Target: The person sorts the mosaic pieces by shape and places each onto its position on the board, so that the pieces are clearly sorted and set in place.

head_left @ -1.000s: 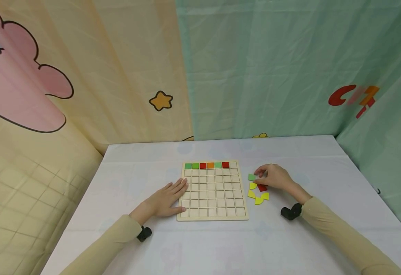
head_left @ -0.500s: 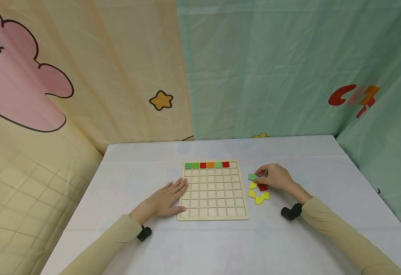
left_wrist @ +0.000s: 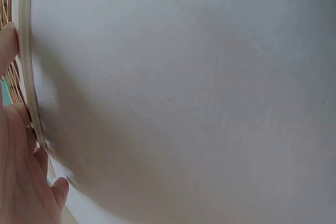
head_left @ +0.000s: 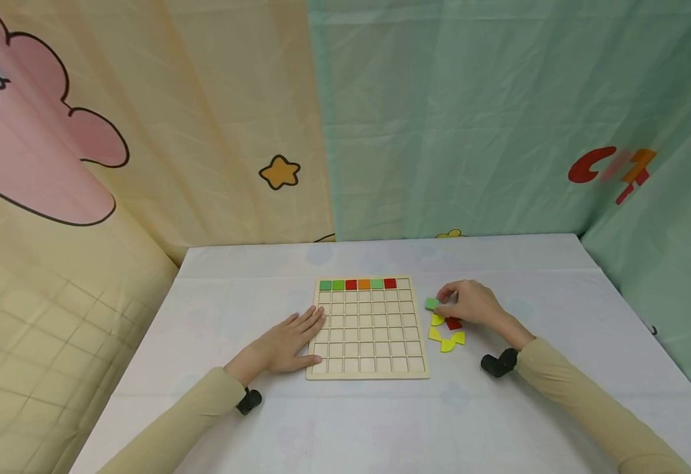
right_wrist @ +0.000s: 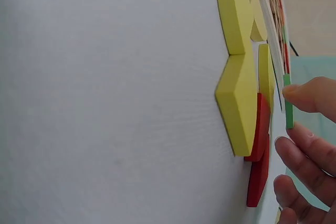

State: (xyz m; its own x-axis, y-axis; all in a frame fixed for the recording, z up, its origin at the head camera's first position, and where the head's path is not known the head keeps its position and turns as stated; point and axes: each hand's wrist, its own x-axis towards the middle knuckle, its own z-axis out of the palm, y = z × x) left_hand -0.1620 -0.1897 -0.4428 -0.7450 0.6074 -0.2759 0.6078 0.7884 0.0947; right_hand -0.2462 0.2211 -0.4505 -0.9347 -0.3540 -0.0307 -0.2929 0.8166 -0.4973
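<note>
My right hand [head_left: 473, 305] pinches a square green tile [head_left: 431, 303] between thumb and finger, just right of the wooden grid board [head_left: 372, 376]. In the right wrist view the green tile [right_wrist: 289, 114] stands edge-on at the fingertips, above the white cloth. Below that hand lie red tiles [right_wrist: 258, 179] and several yellow pieces with curved edges [right_wrist: 237, 106], close together. My left hand [head_left: 286, 345] lies flat with spread fingers over the board's left edge. The left wrist view shows part of the left hand [left_wrist: 23, 177] against the board's side [left_wrist: 25, 51].
Along the board's top row sit green, red and orange tiles [head_left: 364, 284]; its right corner cell and lower rows are bare. A white cloth covers the table [head_left: 375, 428]. Printed curtains [head_left: 469, 118] hang behind and at both sides. Each wrist wears a small black camera [head_left: 498, 363].
The right hand has shifted slightly up and left, carrying the green tile a little away from the yellow and red pieces. The left hand keeps its place on the board.
</note>
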